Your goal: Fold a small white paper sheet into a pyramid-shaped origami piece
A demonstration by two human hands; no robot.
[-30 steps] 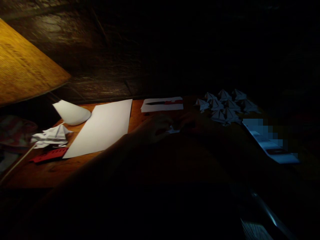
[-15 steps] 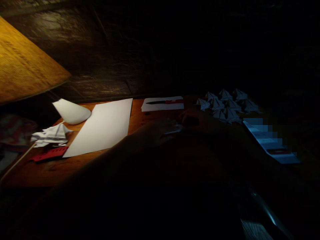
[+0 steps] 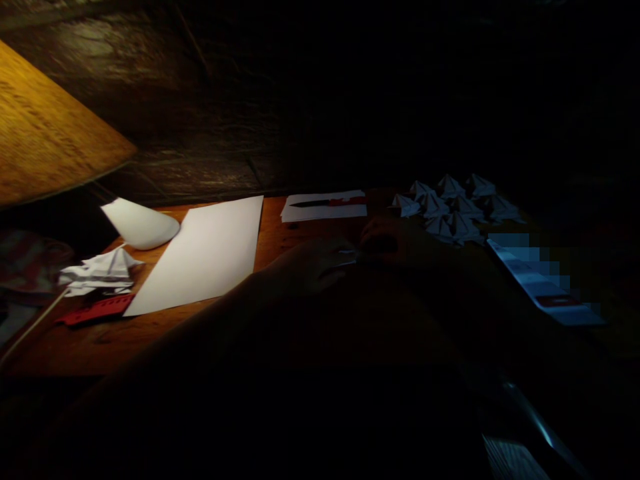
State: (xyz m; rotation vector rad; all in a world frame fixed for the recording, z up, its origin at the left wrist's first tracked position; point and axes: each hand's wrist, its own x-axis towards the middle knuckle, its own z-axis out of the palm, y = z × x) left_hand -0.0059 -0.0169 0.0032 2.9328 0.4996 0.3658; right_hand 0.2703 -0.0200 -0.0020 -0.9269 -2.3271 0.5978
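Deep shadow covers both of my hands over the middle of the wooden table. My left hand [image 3: 315, 267] comes in from the lower left, its fingers closed around a small white piece of paper [image 3: 349, 259]. My right hand [image 3: 387, 240] meets it from the right, fingers curled at the paper's right end. Most of the paper is hidden by the fingers and the dark. Beyond my hands lies a knife [image 3: 327, 203] with a red handle and dark blade, on a small stack of white paper sheets [image 3: 325, 215].
Several folded paper stars [image 3: 453, 207] stand at the back right, near a bluish-lit phone-like slab [image 3: 545, 287]. A large white sheet [image 3: 205, 260], a curled sheet [image 3: 140, 225], crumpled folded paper [image 3: 105, 270] and a red perforated strip [image 3: 97, 311] lie left, under a yellow lampshade [image 3: 55, 127].
My hands have shifted slightly over the small paper, and less of its white shows between the fingers. The things on the table stay in place; the view has moved a little.
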